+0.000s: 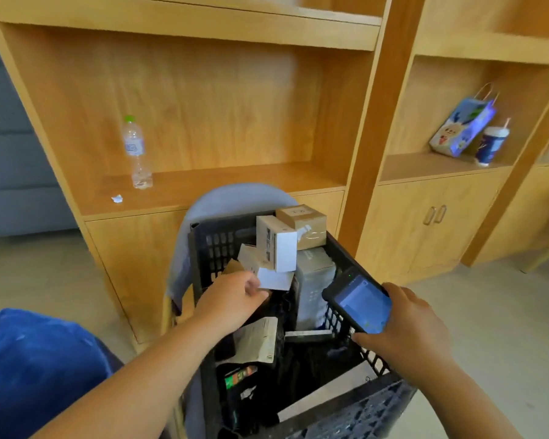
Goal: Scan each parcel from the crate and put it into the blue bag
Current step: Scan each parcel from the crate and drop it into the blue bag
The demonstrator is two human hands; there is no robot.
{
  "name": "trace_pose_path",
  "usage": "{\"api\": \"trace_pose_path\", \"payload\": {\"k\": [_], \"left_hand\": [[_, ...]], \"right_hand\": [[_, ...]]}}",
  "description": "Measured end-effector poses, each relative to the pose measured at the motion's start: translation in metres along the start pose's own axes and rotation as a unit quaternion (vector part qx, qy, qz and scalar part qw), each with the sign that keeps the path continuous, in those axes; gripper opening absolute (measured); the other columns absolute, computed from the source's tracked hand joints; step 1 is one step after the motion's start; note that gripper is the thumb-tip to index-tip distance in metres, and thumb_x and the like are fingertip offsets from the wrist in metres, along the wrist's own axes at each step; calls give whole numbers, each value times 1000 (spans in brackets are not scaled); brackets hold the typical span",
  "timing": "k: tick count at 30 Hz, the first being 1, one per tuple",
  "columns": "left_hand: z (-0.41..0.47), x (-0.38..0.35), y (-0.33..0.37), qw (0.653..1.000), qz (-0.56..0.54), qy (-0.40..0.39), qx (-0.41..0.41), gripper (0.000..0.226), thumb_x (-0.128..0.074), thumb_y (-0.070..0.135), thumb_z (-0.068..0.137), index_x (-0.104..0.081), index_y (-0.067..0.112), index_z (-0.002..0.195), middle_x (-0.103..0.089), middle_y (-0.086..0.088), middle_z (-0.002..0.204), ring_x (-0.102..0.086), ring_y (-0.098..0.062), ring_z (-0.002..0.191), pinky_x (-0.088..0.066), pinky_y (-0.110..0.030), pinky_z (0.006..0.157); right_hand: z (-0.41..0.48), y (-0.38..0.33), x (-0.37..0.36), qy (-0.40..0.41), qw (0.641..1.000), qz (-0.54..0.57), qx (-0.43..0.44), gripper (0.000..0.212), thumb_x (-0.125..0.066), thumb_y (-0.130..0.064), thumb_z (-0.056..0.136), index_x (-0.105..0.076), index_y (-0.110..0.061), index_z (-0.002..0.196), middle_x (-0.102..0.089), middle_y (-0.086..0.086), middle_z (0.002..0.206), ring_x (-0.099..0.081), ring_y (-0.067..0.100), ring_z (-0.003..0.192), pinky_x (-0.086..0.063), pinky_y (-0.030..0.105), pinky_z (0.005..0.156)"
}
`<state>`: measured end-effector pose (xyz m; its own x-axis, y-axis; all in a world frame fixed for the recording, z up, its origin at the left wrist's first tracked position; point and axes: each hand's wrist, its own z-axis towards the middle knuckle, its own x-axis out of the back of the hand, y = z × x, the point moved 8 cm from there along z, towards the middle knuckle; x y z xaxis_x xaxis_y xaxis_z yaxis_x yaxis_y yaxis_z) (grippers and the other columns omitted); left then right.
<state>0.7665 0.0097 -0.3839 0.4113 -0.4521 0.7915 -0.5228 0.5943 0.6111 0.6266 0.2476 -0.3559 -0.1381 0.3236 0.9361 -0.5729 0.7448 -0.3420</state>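
Crate (216,245) dead centre, on a chair (235,198) whose back rises at the crate's 12 o'clock. Bag (35,369) at 8 o'clock, just beside. Shelf unit (203,90) behind everything.

On its ledge at 11 o'clock are a bottle (137,153) and, in front of it, a paper scrap (117,199). At 2 o'clock, gift bag (460,128) with cup (492,145) just right of it, cabinet doors (435,213) below.

In the crate, boxes (301,226) are stacked at the far end. Left hand (232,302) is inside at 10 o'clock, pinching a flat parcel (276,278). Right hand (409,331) holds scanner (358,301) over the 3 o'clock rim.
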Motion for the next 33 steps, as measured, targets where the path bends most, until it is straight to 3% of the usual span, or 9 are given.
{"api": "trace_pose_path", "payload": {"k": [5, 11, 16, 20, 23, 25, 27, 30, 33], "left_hand": [[77, -20, 17, 998, 57, 26, -5, 54, -61, 40, 89, -41, 27, 138, -46, -2, 136, -54, -22, 116, -49, -36, 92], [144, -43, 39, 993, 118, 20, 5, 73, -56, 49, 90, -18, 33, 150, -15, -5, 152, -26, -34, 133, -39, -43, 104], [164, -57, 43, 994, 104, 31, 33, 53, -57, 54, 86, -44, 29, 130, -29, -6, 136, -47, -34, 115, -47, -40, 87], [159, -48, 42, 991, 88, 82, 51, 39, -58, 42, 87, -43, 21, 117, -34, -13, 126, -56, -37, 97, -50, -41, 76], [148, -36, 24, 986, 38, 83, 139, 59, -67, 36, 82, -31, 15, 126, -34, -16, 128, -55, -39, 100, -44, -36, 67], [137, -30, 2, 970, -72, 60, 223, 80, -74, 27, 76, -21, 13, 134, -40, -17, 129, -54, -35, 104, -49, -38, 73], [121, -31, -14, 936, -209, 14, 283, 83, -74, 15, 74, -20, 11, 137, -47, -15, 122, -54, -30, 101, -54, -41, 78], [92, -35, -21, 909, -271, -66, 308, 53, -66, 8, 75, -47, 11, 124, -53, -11, 103, -55, -23, 89, -53, -36, 78], [66, -32, -19, 914, -283, -70, 281, 38, -65, 9, 80, -53, 10, 116, -56, -8, 93, -54, -20, 82, -47, -31, 68]], "right_hand": [[40, 12, -11, 14, 1000, 7, -8, 81, -74, -57, 65, -40, -25, 131, -53, -7, 116, -51, 18, 103, -46, 30, 75], [69, 23, -25, 22, 999, 30, -11, 78, -75, -54, 64, -40, -28, 129, -51, -10, 112, -49, 15, 99, -46, 30, 75], [75, 29, -42, 10, 999, 51, -12, 84, -74, -58, 60, -38, -31, 132, -50, -12, 113, -49, 12, 100, -46, 28, 77], [74, 31, -46, 2, 999, 39, 0, 86, -75, -62, 58, -39, -31, 130, -52, -13, 113, -50, 12, 100, -47, 27, 79], [70, 32, -44, 6, 999, 46, 1, 84, -76, -61, 57, -41, -30, 127, -51, -13, 108, -49, 11, 95, -47, 27, 76], [66, 31, -42, 4, 999, 33, 3, 80, -75, -61, 59, -42, -30, 125, -51, -13, 106, -48, 11, 93, -45, 26, 73], [60, 30, -40, 0, 1000, 22, -1, 77, -75, -59, 61, -42, -29, 123, -51, -12, 105, -48, 12, 92, -44, 27, 71], [50, 27, -34, 1, 1000, 21, 4, 77, -76, -57, 60, -44, -27, 123, -53, -10, 104, -50, 14, 92, -47, 29, 72], [38, 21, -26, 6, 1000, 24, 11, 81, -77, -57, 60, -45, -24, 126, -56, -8, 107, -52, 16, 95, -50, 33, 75]]}}
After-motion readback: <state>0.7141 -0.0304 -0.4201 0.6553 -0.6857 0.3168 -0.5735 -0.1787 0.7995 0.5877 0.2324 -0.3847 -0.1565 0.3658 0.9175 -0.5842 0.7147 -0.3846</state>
